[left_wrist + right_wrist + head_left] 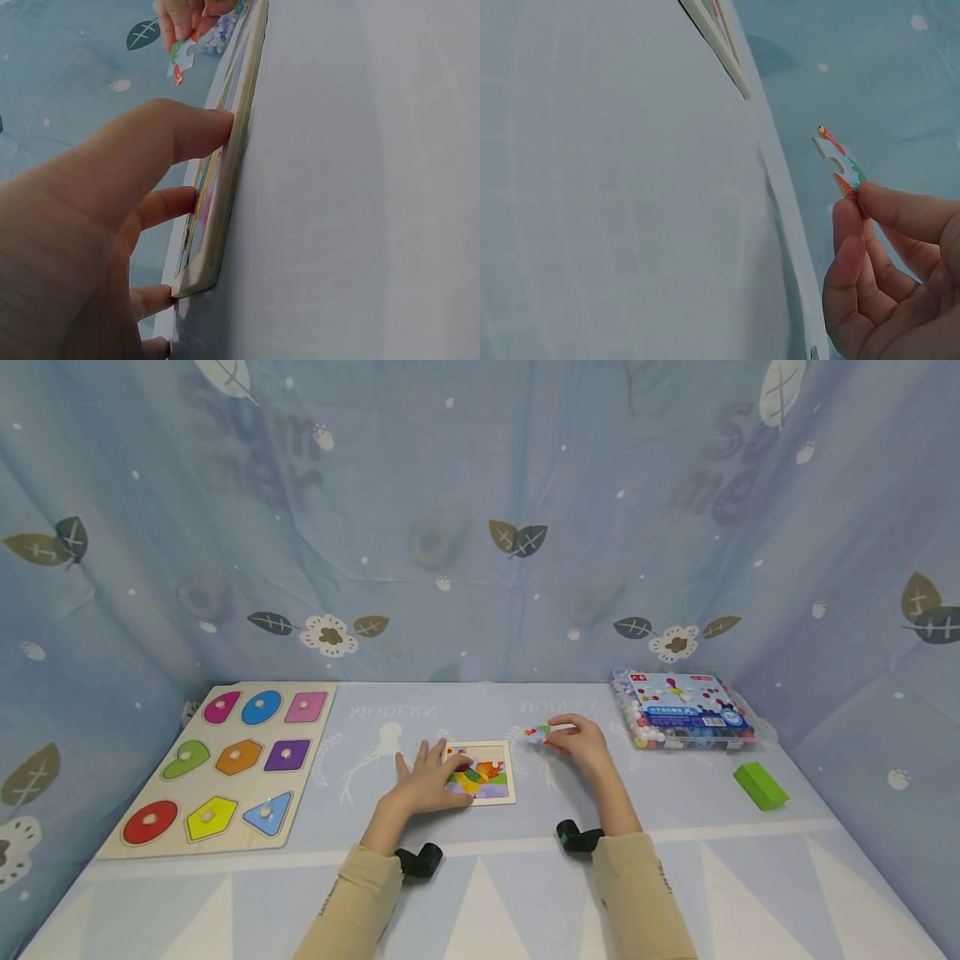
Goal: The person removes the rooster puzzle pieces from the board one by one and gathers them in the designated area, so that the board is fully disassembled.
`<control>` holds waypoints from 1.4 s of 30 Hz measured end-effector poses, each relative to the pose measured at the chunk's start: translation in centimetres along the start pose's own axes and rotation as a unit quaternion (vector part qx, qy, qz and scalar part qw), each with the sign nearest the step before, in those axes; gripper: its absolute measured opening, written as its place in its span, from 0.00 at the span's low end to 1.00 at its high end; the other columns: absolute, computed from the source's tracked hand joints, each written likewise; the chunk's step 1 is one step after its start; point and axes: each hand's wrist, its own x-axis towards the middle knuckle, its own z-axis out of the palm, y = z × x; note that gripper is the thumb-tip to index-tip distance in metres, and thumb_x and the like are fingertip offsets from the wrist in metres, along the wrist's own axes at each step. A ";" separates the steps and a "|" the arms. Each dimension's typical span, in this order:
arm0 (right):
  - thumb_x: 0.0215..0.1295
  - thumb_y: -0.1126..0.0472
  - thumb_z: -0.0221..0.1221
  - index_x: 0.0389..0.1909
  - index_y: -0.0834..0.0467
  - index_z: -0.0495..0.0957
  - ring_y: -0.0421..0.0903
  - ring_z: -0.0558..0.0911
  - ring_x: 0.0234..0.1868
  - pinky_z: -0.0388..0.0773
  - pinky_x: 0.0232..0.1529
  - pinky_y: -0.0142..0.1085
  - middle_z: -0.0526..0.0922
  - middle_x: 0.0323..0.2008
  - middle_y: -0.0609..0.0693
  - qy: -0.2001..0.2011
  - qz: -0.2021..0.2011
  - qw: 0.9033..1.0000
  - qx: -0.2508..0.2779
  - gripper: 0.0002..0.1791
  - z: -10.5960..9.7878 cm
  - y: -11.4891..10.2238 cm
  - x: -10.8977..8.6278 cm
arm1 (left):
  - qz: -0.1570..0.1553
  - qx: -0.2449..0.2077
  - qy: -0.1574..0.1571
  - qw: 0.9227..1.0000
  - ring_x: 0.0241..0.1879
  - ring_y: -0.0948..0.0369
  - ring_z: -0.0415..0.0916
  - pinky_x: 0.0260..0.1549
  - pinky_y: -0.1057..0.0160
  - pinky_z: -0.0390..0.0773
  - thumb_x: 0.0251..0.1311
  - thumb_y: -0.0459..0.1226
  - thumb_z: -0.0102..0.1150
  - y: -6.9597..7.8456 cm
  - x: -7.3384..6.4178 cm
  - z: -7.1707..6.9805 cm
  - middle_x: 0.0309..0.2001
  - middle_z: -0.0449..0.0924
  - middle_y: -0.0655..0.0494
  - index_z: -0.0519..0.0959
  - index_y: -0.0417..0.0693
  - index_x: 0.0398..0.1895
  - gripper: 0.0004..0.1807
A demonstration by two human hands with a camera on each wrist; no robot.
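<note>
A small wooden jigsaw puzzle (491,785) in a pale frame lies on the table, its picture colourful, with a bare strip along the top. My left hand (429,783) rests on its left side with fingers spread. In the left wrist view, the thumb (202,135) touches the near rim, one finger reaches onto the picture and others lie by the frame's end. Beyond the frame's right side, my right hand (583,745) pinches a jigsaw piece (849,166) between thumb and fingertips, raised off the table. That piece is light blue with red, orange and green patches.
At the left lies a wooden board (243,764) of knobbed coloured shapes. A clear plastic box (686,714) of coloured beads stands at the back right, a green block (761,786) in front of it. A patterned blue curtain (480,527) hangs behind the table.
</note>
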 end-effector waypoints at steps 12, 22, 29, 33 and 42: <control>0.59 0.65 0.60 0.48 0.66 0.75 0.43 0.81 0.31 0.75 0.35 0.34 0.81 0.28 0.50 0.026 0.034 0.999 -0.019 0.17 -1.7 0.4 -0.1 | 0.021 -0.024 0.014 0.999 0.69 0.36 0.34 0.53 0.26 0.26 0.51 0.58 0.58 -0.5 -0.2 0.4 0.70 0.46 0.38 0.67 0.63 0.61 0.32; 0.61 0.65 0.58 0.51 0.67 0.74 0.38 0.79 0.29 0.75 0.34 0.31 0.79 0.30 0.49 0.039 0.024 0.999 -0.016 0.18 -3.0 0.5 0.1 | 0.002 0.002 0.002 1.000 0.69 0.38 0.36 0.55 0.27 0.30 0.51 0.55 0.59 0.0 0.0 0.0 0.71 0.45 0.40 0.67 0.63 0.61 0.32; 0.60 0.64 0.59 0.51 0.66 0.75 0.40 0.81 0.29 0.74 0.28 0.30 0.80 0.25 0.44 0.060 0.037 0.997 -0.010 0.18 -3.6 0.7 0.2 | -0.004 0.002 0.000 1.000 0.70 0.39 0.34 0.55 0.27 0.29 0.51 0.56 0.59 0.0 0.1 -0.1 0.72 0.44 0.41 0.67 0.65 0.62 0.32; 0.59 0.67 0.59 0.46 0.68 0.78 0.38 0.79 0.26 0.75 0.28 0.28 0.81 0.30 0.52 0.070 0.046 0.995 -0.045 0.15 -3.6 1.0 0.2 | -0.002 0.001 0.000 1.000 0.70 0.38 0.35 0.55 0.27 0.29 0.52 0.56 0.59 -0.1 0.1 0.0 0.71 0.44 0.41 0.67 0.65 0.62 0.32; 0.57 0.66 0.60 0.38 0.69 0.81 0.38 0.78 0.23 0.72 0.24 0.26 0.83 0.33 0.60 0.087 0.043 0.984 -0.150 0.10 -3.5 1.4 0.0 | 0.001 0.000 0.004 1.000 0.69 0.38 0.35 0.55 0.27 0.29 0.52 0.55 0.59 0.0 0.0 -0.1 0.71 0.44 0.40 0.67 0.64 0.62 0.32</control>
